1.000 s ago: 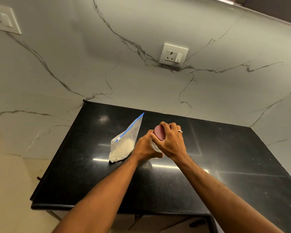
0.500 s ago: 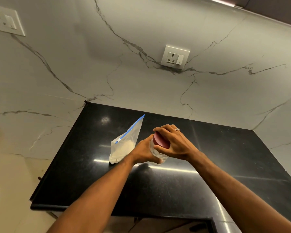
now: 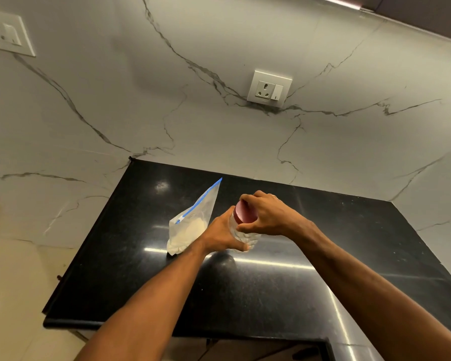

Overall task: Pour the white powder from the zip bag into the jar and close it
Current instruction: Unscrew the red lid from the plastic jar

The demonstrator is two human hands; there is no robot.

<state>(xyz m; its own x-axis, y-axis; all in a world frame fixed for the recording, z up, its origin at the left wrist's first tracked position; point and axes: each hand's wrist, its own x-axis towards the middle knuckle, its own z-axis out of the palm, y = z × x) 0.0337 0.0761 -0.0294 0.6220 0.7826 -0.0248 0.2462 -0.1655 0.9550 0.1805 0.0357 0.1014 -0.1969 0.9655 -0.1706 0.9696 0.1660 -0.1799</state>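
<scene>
Since half a second ago the right hand has turned a little further round the dark red lid, its fingers curled over the far rim and the thumb at the near side. The left hand keeps its grip on the clear jar, fingers wrapped round the body, which stands on the black tabletop. The zip bag, white powder in its lower part, has stayed put, just beside the jar at its 9 o'clock, leaning with its blue zip edge up.
</scene>
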